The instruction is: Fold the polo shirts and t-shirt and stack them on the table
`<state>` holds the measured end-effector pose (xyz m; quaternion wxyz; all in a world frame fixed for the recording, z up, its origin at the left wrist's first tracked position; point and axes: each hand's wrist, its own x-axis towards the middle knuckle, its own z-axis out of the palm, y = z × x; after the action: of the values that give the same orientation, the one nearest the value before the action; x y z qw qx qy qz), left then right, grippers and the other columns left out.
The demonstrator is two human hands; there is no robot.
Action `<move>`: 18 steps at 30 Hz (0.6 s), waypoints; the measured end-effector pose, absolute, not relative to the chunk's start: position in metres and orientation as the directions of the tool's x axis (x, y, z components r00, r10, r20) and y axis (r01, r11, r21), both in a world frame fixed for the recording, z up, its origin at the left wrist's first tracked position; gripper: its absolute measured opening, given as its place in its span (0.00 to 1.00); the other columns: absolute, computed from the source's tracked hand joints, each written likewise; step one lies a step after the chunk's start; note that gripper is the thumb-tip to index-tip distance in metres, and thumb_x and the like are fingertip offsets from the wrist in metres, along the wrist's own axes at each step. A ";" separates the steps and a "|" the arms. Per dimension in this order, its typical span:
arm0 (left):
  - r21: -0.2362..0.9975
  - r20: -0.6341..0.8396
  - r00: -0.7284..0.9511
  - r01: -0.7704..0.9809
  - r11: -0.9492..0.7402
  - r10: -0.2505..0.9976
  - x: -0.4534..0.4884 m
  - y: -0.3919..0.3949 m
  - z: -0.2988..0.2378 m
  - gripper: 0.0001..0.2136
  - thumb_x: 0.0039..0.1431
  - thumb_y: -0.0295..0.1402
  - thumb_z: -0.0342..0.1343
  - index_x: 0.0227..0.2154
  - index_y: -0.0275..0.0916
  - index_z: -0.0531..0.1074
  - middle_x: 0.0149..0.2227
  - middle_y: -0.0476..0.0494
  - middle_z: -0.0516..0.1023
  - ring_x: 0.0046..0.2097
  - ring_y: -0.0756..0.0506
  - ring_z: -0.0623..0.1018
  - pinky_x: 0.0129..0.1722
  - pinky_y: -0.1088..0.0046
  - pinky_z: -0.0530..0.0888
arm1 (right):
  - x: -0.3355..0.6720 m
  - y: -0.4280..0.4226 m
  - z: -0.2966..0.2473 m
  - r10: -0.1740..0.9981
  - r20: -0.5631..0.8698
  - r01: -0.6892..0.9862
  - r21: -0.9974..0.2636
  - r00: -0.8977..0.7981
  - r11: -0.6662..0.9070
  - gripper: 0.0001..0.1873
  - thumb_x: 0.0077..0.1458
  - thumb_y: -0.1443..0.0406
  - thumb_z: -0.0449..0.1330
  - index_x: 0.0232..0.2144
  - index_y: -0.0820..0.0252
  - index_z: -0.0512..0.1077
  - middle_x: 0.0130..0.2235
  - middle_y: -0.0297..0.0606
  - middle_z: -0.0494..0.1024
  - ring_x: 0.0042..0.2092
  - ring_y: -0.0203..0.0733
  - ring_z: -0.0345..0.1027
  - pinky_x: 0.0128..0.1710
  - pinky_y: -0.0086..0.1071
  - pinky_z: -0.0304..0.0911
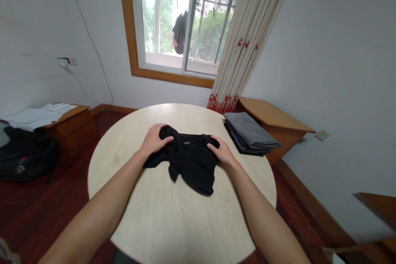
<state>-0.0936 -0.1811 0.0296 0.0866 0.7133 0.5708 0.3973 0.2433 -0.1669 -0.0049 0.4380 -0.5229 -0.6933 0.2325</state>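
A crumpled black garment [196, 159] lies on the round pale table [182, 222], with a small white mark near its upper middle. Its folds hide whether it is a pair of shorts or a shirt. At the garment's upper left, my left hand [154, 138] grips a bunched part between thumb and fingers. My right hand [222, 149] pinches the upper right corner, thumb on top and fingertips curled over the cloth. The lower edge spreads loosely over the tabletop toward me.
A stack of folded grey and dark clothes [252, 130] rests at the table's right edge. Behind it stands a wooden desk [272, 113], beside the curtain [244, 41]. To the left are a low wooden cabinet [74, 126] with papers and a black backpack [26, 154].
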 end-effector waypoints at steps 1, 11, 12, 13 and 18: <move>0.508 0.436 0.141 0.777 -0.372 0.889 -0.087 -0.186 0.029 0.33 0.53 0.49 0.62 0.60 0.41 0.64 0.63 0.35 0.65 0.65 0.35 0.62 0.65 0.53 0.59 | 0.241 -0.169 -0.004 0.929 0.355 0.536 -0.767 -0.105 0.353 0.27 0.52 0.55 0.63 0.53 0.58 0.72 0.55 0.48 0.75 0.57 0.52 0.69 0.61 0.50 0.59; 0.199 0.102 0.605 0.765 -0.612 0.790 -0.040 -0.218 0.033 0.47 0.48 0.45 0.66 0.69 0.48 0.51 0.69 0.37 0.58 0.71 0.26 0.47 0.63 0.33 0.39 | 0.197 -0.203 0.021 0.833 0.104 0.229 -0.936 -0.543 0.267 0.31 0.47 0.55 0.69 0.53 0.58 0.73 0.46 0.42 0.79 0.44 0.45 0.74 0.47 0.40 0.68; 0.193 0.121 0.612 0.757 -0.624 0.781 -0.039 -0.218 0.035 0.43 0.50 0.42 0.64 0.68 0.47 0.54 0.67 0.36 0.62 0.70 0.28 0.51 0.64 0.35 0.40 | 0.194 -0.208 0.025 0.803 0.069 0.177 -0.961 -0.591 0.213 0.32 0.47 0.54 0.70 0.53 0.58 0.72 0.44 0.41 0.80 0.41 0.43 0.74 0.44 0.37 0.68; 0.185 0.141 0.623 0.747 -0.639 0.769 -0.038 -0.218 0.036 0.37 0.51 0.39 0.63 0.66 0.46 0.59 0.64 0.36 0.66 0.68 0.29 0.57 0.65 0.38 0.41 | 0.192 -0.213 0.030 0.780 0.049 0.132 -0.977 -0.624 0.167 0.33 0.47 0.53 0.70 0.53 0.58 0.72 0.42 0.40 0.80 0.39 0.42 0.73 0.41 0.35 0.68; 0.196 0.221 0.651 0.700 -0.687 0.726 -0.025 -0.218 0.038 0.12 0.52 0.34 0.59 0.40 0.40 0.78 0.44 0.35 0.81 0.52 0.33 0.75 0.64 0.51 0.56 | 0.193 -0.220 0.043 0.805 0.093 -0.052 -0.996 -0.586 0.078 0.35 0.44 0.47 0.70 0.51 0.58 0.74 0.37 0.39 0.80 0.36 0.42 0.73 0.38 0.33 0.67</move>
<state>-0.0255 -0.2182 0.0379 0.0463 0.9073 0.3930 0.1420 0.1934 -0.2198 0.0426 0.3492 -0.2915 -0.6457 0.6133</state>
